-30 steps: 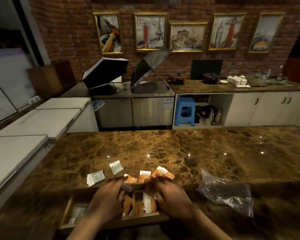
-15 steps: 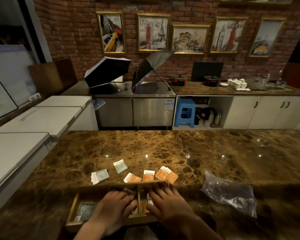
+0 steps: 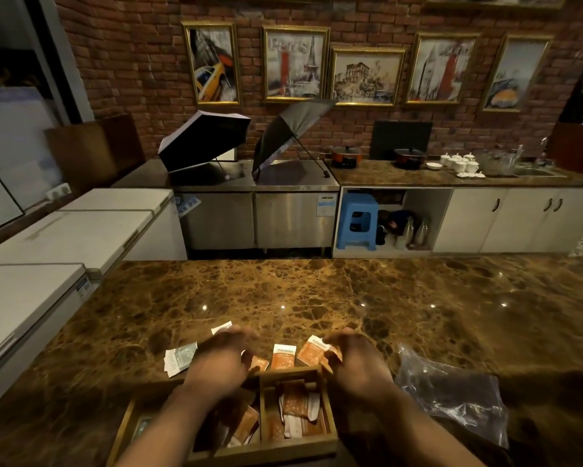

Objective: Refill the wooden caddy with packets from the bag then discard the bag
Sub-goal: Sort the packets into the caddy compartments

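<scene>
The wooden caddy (image 3: 285, 373) sits at the near edge of the marble counter, and its middle and right compartments hold orange and white packets (image 3: 295, 404). Just beyond its far wall lie loose orange packets (image 3: 283, 356). Two white-green packets (image 3: 179, 357) lie further left, and another (image 3: 221, 327) peeks out past my left hand. My left hand (image 3: 222, 360) hovers over the packets behind the caddy with its fingers apart and nothing in it. My right hand (image 3: 355, 364) pinches the rightmost orange packet (image 3: 331, 358) between thumb and fingers. The clear plastic bag (image 3: 451, 394) lies crumpled to the right.
White chest freezers (image 3: 47, 237) line the left side. Across the aisle are a steel counter with two open umbrellas (image 3: 283, 136), a blue stool (image 3: 357, 220) and white cabinets. The brown marble counter (image 3: 317, 298) stretches beyond the packets.
Both hands have left the caddy's compartments and moved forward over its far wall to the loose packets. My right hand has closed on an orange packet.
</scene>
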Tool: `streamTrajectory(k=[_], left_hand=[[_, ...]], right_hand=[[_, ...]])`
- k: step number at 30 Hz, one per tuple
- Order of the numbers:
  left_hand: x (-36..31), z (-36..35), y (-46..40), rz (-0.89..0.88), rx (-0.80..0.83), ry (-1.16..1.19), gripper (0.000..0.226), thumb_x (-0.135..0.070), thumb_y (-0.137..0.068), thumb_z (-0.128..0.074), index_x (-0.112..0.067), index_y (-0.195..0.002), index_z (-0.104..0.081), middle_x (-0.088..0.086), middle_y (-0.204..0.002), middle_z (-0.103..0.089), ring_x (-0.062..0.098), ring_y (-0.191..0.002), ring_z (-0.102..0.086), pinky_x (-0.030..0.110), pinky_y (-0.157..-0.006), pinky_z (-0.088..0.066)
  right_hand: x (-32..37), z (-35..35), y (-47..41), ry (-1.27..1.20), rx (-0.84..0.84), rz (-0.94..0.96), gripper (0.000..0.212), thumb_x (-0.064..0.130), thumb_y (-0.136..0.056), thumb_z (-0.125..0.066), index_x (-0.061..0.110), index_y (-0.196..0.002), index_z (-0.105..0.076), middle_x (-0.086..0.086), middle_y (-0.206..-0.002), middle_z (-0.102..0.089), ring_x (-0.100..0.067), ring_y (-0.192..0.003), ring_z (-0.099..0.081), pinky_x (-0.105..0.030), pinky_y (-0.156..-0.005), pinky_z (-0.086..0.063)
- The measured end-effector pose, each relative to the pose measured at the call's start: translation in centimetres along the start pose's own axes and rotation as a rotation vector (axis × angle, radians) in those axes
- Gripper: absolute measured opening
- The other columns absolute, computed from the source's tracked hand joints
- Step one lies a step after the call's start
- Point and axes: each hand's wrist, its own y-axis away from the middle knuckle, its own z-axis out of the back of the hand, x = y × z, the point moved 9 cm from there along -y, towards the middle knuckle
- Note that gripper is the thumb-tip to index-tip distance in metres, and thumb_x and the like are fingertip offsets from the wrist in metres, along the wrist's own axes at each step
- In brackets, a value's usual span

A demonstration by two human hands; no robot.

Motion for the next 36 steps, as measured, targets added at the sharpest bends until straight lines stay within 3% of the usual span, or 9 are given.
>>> streamTrajectory(k=[3,7,14,20,27,30,32,34,36], left_hand=[[0.0,-0.5,-2.0,-0.003,0.055,-0.03,0.041,-0.019,-0.093,-0.058,-0.042,-0.127,-0.057,-0.01,-0.128,-0.059,0.013,-0.112,-0.056,0.027,-0.089,-0.045],[0.6,-2.1,-3.4,-0.062,0.132,-0.127,0.04,-0.02,-0.091,-0.061,-0.039,-0.126,-0.059,-0.007,-0.13,-0.061,0.017,-0.121,-0.054,0.03,-0.099,-0.045],[1.1,-5.4,-4.9,-0.114,0.307,-0.127,0.036,-0.038,-0.09,-0.061,-0.039,-0.125,-0.063,-0.012,-0.127,-0.067,0.015,-0.121,-0.057,0.031,-0.102,-0.045],[1.5,-6.0,-5.7,-0.128,0.323,-0.252,0.042,-0.024,-0.086,-0.065,-0.036,-0.126,-0.063,-0.008,-0.126,-0.064,0.017,-0.121,-0.056,0.031,-0.1,-0.045],[1.9,-3.1,-5.5,0.012,0.127,-0.049,0.021,-0.028,-0.079,-0.075,-0.032,-0.094,-0.062,-0.007,-0.105,-0.06,0.019,-0.106,-0.056,0.034,-0.087,-0.045],[1.6,-0.5,-4.7,0.055,0.05,0.097,0.024,-0.025,-0.079,-0.079,-0.036,-0.092,-0.062,-0.012,-0.099,-0.062,0.015,-0.096,-0.058,0.031,-0.076,-0.044],[1.2,0.4,-3.8,0.069,0.115,0.169,0.029,-0.023,-0.078,-0.081,-0.039,-0.093,-0.063,-0.014,-0.095,-0.064,0.011,-0.085,-0.062,0.029,-0.069,-0.048],[1.0,1.0,-2.5,0.065,0.209,0.21,0.029,-0.027,-0.078,-0.082,-0.04,-0.097,-0.063,-0.013,-0.094,-0.065,0.009,-0.081,-0.065,0.028,-0.068,-0.053],[1.0,1.3,-1.0,0.065,0.278,0.226,0.028,-0.034,-0.08,-0.08,-0.039,-0.102,-0.063,-0.013,-0.096,-0.067,0.006,-0.085,-0.065,0.024,-0.069,-0.053]], right_hand=[[-1.4,0.1,-2.0,0.016,0.025,0.0,0.031,0.027,-0.095,-0.062,0.038,-0.124,-0.065,0.008,-0.129,-0.063,-0.015,-0.117,-0.06,-0.031,-0.095,-0.051],[-1.7,-1.4,-4.2,0.073,0.075,0.084,0.03,0.028,-0.097,-0.06,0.029,-0.127,-0.063,0.004,-0.126,-0.064,-0.015,-0.114,-0.06,-0.028,-0.094,-0.051],[-0.1,-6.3,-6.8,0.104,0.272,0.151,0.044,0.034,-0.103,-0.049,0.034,-0.147,-0.046,0.007,-0.155,-0.044,-0.018,-0.142,-0.036,-0.036,-0.118,-0.031],[-0.7,-6.2,-7.0,0.152,0.198,0.117,0.04,0.033,-0.097,-0.058,0.034,-0.137,-0.055,0.002,-0.129,-0.051,-0.019,-0.118,-0.049,-0.034,-0.103,-0.044],[-1.1,-1.4,-5.7,-0.114,-0.087,0.119,0.009,0.017,-0.087,-0.064,0.024,-0.092,-0.065,0.008,-0.094,-0.061,-0.013,-0.088,-0.057,-0.035,-0.079,-0.052],[0.1,-0.1,-5.4,-0.161,-0.002,0.124,0.01,0.012,-0.087,-0.064,0.021,-0.087,-0.068,0.005,-0.089,-0.068,-0.014,-0.084,-0.065,-0.041,-0.076,-0.058],[2.1,0.5,-4.8,-0.228,0.085,0.213,0.014,-0.001,-0.087,-0.06,0.011,-0.085,-0.067,-0.003,-0.089,-0.068,-0.017,-0.081,-0.066,-0.039,-0.077,-0.06],[3.5,0.3,-3.4,-0.247,0.201,0.22,0.019,-0.005,-0.086,-0.057,0.01,-0.084,-0.068,-0.004,-0.087,-0.065,-0.013,-0.08,-0.062,-0.027,-0.075,-0.055],[4.3,-1.5,-2.3,-0.214,0.379,0.175,0.018,0.006,-0.089,-0.066,0.021,-0.097,-0.072,0.007,-0.098,-0.067,-0.005,-0.089,-0.064,-0.021,-0.073,-0.055]])
